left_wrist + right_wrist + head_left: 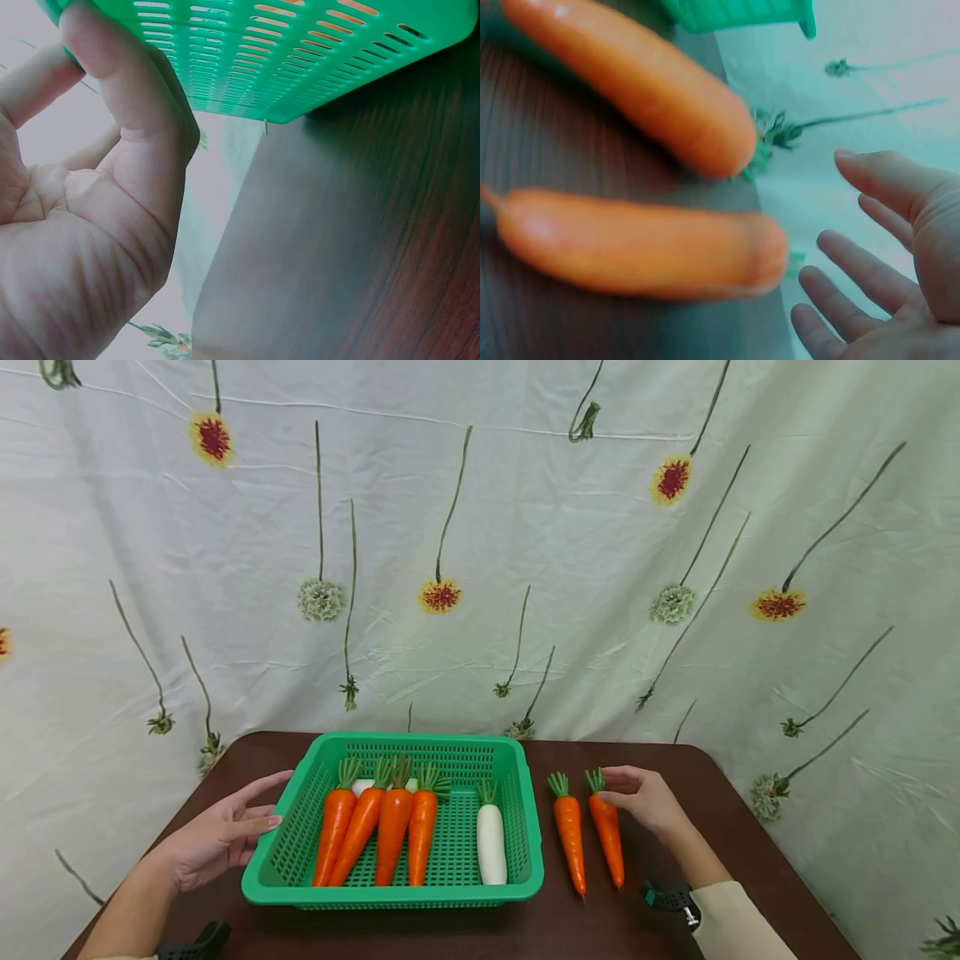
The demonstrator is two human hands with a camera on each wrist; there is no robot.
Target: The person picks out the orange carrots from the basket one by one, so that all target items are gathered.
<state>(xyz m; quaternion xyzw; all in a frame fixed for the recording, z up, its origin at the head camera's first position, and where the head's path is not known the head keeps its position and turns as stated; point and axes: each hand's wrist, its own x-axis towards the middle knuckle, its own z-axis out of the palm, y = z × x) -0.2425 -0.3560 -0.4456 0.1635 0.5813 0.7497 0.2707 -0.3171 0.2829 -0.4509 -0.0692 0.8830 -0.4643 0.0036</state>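
Observation:
A green plastic basket [397, 896] holds several orange carrots [393, 827] with green tops and a white radish [491, 843]; more pale pieces lie partly hidden behind the carrots. At the basket's left rim, my left hand [213, 843] touches the outer edge with thumb and fingertips, its fingers loosely bent. Right of the basket, two carrots lie on the table: the nearer-to-basket carrot [569, 835] and the outer carrot [607, 839]. Beside the outer carrot's green top is my right hand [648, 802]; its spread fingers [866, 274] stand apart from the carrot in the right wrist view.
The dark brown wooden table [375, 935] has rounded far corners. Behind it hangs a pale cloth [480, 527] printed with flowers. A wrist strap [671, 897] sits on the right wrist, another dark strap [197, 943] on the left.

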